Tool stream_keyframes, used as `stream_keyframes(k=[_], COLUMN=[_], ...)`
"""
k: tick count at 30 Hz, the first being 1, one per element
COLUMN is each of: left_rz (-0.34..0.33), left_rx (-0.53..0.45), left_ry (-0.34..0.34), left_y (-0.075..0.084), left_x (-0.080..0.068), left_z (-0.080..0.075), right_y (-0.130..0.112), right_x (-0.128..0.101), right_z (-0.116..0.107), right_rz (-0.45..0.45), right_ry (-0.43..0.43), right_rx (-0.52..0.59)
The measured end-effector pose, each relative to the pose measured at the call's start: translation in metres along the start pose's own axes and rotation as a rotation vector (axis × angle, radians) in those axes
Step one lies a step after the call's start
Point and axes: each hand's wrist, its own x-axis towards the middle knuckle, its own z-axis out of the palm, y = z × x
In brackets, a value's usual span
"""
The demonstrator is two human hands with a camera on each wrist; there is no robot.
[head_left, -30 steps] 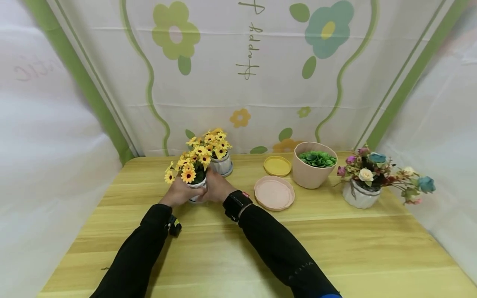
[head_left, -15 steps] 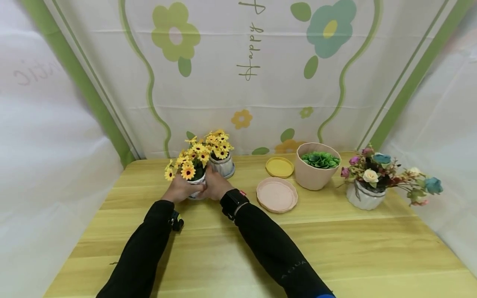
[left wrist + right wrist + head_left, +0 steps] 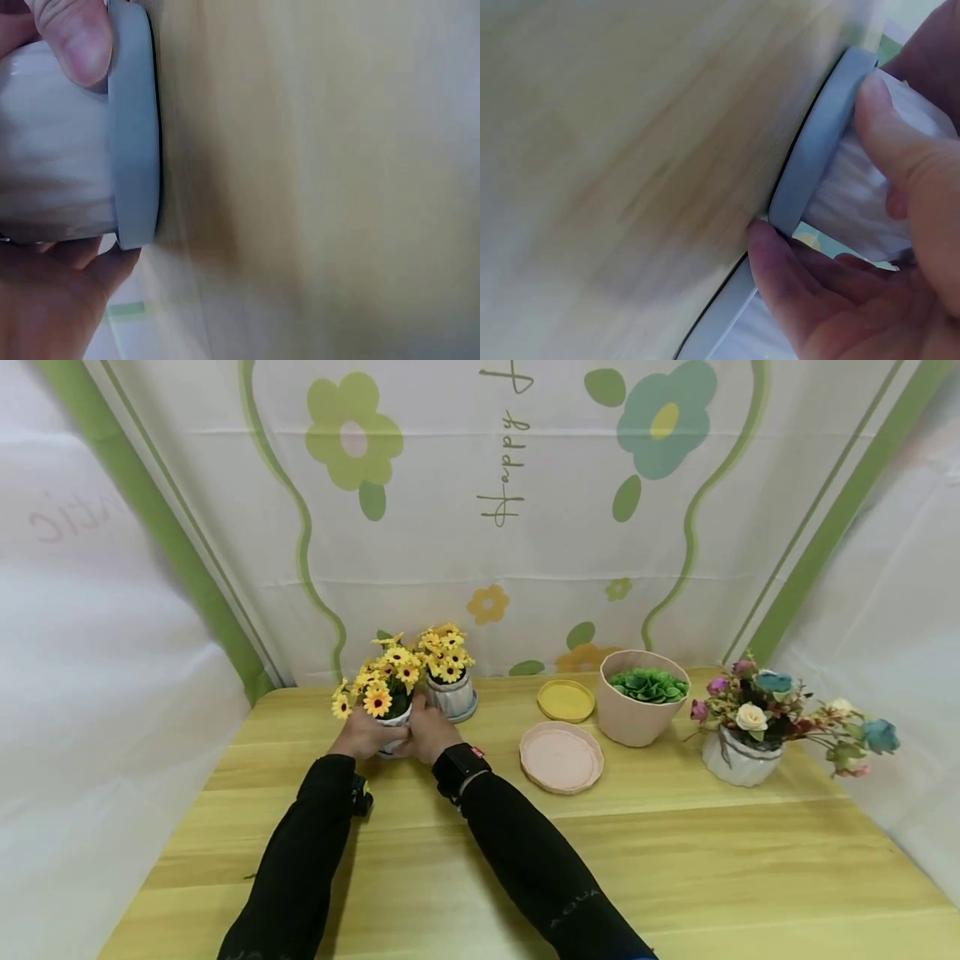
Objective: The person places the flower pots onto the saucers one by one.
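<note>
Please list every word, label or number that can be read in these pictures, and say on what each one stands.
"Happy": green handwriting running vertically on the flowered backdrop.
Another word above it is cut off by the frame edge.
Faint pink writing on the left curtain: unreadable.
Sleeve lettering and red wristband tag: too small.

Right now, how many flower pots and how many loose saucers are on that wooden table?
Yellow daisy pots, white ribbed: 2
Pink pot of green succulent: 1
White pot of mixed roses: 1
Loose round saucers, pink and yellow: 2
Total: 6
</note>
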Motion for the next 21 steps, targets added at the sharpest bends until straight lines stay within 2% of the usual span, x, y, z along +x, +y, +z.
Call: stream_keyframes(k=[8,11,14,21], left_rz=[-0.027,-0.027,-0.024,-0.015], left_rx=[0.022,0.018,0.019,0.061], left_ry=[0.002,-0.024,-0.039,-0.019], left_y=[0.003,0.003,0.004,0.002], left_x=[0.009,0.011,0.012,0.010], left_z=[0.000,-0.003,-0.006,-0.009], right_y=[-0.006,-0.007,-0.006,-0.002], right_x=[0.003,0.005,0.007,0.006], right_z=[0.005,0.005,0.005,0.003], right_rz=[0.077,0.090,0.092,0.064], right_ry=[0.033,0.042,0.032,0.001], right_rx=[-0.010,-0.011,-0.007,0.034])
